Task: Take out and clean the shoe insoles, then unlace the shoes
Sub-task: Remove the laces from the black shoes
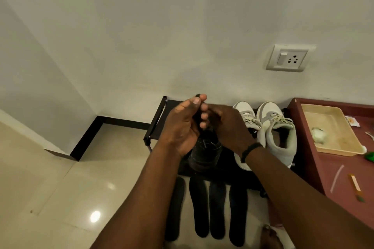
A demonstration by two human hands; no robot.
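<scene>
A black shoe point(204, 155) stands on a low black rack point(156, 119), mostly hidden behind my hands. My left hand point(182, 127) pinches a black lace point(198, 95) between thumb and fingertips, its end poking up above the hand. My right hand point(226, 125), with a black band at the wrist, curls its fingers around the same lace just above the shoe. Two white and grey sneakers point(275, 133) with cream laces stand to the right on the rack. Several black insoles point(199, 206) lie side by side on the floor in front.
A maroon table point(332, 170) stands at the right with a beige tray point(340, 147) holding a white wad, plus small scraps. A wall socket point(289, 57) is above the sneakers. Glossy cream floor tiles point(60, 198) spread to the left. A foot point(270, 236) shows at the bottom.
</scene>
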